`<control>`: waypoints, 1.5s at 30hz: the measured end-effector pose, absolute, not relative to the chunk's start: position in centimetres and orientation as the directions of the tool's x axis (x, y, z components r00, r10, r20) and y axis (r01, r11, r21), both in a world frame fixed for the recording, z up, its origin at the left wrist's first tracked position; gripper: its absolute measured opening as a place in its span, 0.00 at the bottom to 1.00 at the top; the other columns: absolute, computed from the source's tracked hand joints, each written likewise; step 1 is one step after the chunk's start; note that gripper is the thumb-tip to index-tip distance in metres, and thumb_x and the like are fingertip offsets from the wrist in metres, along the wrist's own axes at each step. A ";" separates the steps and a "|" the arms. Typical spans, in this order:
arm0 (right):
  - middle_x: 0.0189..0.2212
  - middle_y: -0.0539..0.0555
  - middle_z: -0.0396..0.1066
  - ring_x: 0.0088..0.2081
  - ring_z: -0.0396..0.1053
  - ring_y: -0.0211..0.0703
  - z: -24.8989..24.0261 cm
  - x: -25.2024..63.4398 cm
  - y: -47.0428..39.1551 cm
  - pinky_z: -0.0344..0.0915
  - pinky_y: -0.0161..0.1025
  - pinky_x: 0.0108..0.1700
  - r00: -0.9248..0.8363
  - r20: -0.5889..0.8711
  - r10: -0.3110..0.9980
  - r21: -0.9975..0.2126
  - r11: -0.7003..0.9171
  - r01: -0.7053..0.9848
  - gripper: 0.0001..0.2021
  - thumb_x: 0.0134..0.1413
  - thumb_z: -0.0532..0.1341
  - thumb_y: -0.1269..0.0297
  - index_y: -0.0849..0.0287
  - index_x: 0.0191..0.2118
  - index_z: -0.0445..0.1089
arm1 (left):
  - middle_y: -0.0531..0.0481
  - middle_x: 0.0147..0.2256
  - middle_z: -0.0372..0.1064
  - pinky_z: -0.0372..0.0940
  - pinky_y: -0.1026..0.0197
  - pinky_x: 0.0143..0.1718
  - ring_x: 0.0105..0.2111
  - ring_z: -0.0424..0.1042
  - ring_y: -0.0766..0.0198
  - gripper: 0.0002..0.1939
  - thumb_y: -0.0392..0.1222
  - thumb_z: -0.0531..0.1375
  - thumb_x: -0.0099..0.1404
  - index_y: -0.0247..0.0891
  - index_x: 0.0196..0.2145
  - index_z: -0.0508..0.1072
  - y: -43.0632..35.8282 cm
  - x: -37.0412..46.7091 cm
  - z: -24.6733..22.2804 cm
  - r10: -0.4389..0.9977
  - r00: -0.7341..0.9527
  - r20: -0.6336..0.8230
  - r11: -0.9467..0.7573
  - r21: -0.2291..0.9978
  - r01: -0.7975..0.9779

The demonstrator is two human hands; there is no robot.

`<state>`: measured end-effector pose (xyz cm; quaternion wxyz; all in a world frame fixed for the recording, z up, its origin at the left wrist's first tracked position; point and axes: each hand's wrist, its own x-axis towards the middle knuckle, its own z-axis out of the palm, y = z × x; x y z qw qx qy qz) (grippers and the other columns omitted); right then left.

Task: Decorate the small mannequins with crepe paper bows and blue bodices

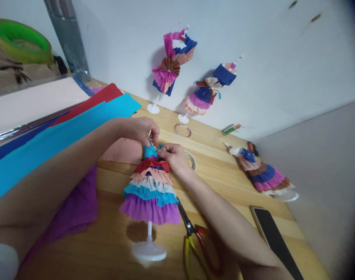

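A miniature dress form on a round white stand (149, 251) wears a tiered crepe paper dress (151, 186) in purple, turquoise, white, peach and red. Its bodice (150, 151) is turquoise. My left hand (141, 130) bends over the top of the bodice, thumb and fingers pinched at its upper edge. From the other side my right hand (174, 157) is closed, with thumb and forefinger pinching the bodice's right edge. Something thin and shiny shows between the fingertips, too small to name. Scissors (189, 229) with red and yellow handles lie beside the skirt, partly under my right forearm.
Two dressed forms (168, 70) (208, 91) stand against the wall; another dressed form (261, 171) lies at right. A phone (275, 237), tape rolls (192, 160) (182, 131), coloured paper sheets (107, 111), purple crepe paper (78, 206) and a bottle (69, 42) surround the work.
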<state>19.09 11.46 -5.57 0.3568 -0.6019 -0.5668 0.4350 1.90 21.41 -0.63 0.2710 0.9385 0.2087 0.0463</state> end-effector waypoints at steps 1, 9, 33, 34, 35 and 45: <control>0.13 0.45 0.55 0.19 0.49 0.33 -5.6 19.1 11.4 0.48 0.35 0.23 -0.022 -0.122 0.992 -0.924 -0.105 0.368 0.13 0.37 0.61 0.57 0.57 0.14 0.59 | 0.56 0.27 0.72 0.57 0.72 0.27 0.25 0.65 0.73 0.10 0.28 0.66 0.51 0.35 0.33 0.77 21.4 1.9 -0.6 0.408 0.913 -0.010 -0.773 0.528 0.352; 0.12 0.45 0.55 0.18 0.49 0.32 -5.5 19.0 11.5 0.47 0.34 0.22 -0.028 -0.137 0.990 -0.929 -0.119 0.350 0.15 0.37 0.62 0.56 0.57 0.13 0.59 | 0.50 0.30 0.74 0.58 0.69 0.29 0.27 0.67 0.69 0.04 0.29 0.66 0.52 0.34 0.28 0.76 21.2 2.1 -0.6 0.384 0.923 0.022 -0.784 0.536 0.313; 0.17 0.46 0.58 0.20 0.51 0.32 -5.9 19.7 11.0 0.49 0.34 0.24 -0.155 -0.112 0.982 -0.945 -0.057 0.321 0.22 0.42 0.63 0.42 0.58 0.21 0.63 | 0.51 0.29 0.73 0.57 0.66 0.32 0.28 0.66 0.67 0.05 0.27 0.63 0.52 0.33 0.27 0.72 20.9 2.4 -0.7 0.432 0.898 -0.079 -0.735 0.547 0.401; 0.17 0.46 0.58 0.21 0.51 0.32 -5.9 19.7 11.0 0.49 0.34 0.24 -0.162 -0.106 0.981 -0.944 -0.048 0.326 0.22 0.43 0.63 0.42 0.58 0.21 0.63 | 0.51 0.28 0.73 0.57 0.67 0.31 0.28 0.66 0.68 0.05 0.27 0.63 0.52 0.33 0.27 0.72 20.9 2.4 -0.7 0.428 0.901 -0.076 -0.739 0.545 0.397; 0.17 0.46 0.58 0.21 0.51 0.32 -6.0 19.7 11.0 0.49 0.34 0.24 -0.168 -0.099 0.981 -0.943 -0.039 0.329 0.22 0.44 0.63 0.42 0.58 0.22 0.63 | 0.52 0.28 0.72 0.57 0.67 0.31 0.28 0.66 0.68 0.05 0.27 0.63 0.52 0.33 0.27 0.72 21.0 2.3 -0.7 0.421 0.904 -0.073 -0.743 0.544 0.390; 0.17 0.45 0.54 0.20 0.49 0.33 -6.2 20.1 10.8 0.48 0.34 0.24 -0.217 -0.054 0.975 -0.916 0.038 0.400 0.24 0.50 0.57 0.41 0.57 0.20 0.59 | 0.52 0.29 0.74 0.58 0.65 0.33 0.28 0.66 0.66 0.04 0.29 0.62 0.52 0.34 0.26 0.73 20.9 2.2 -0.6 0.392 0.919 -0.053 -0.749 0.561 0.352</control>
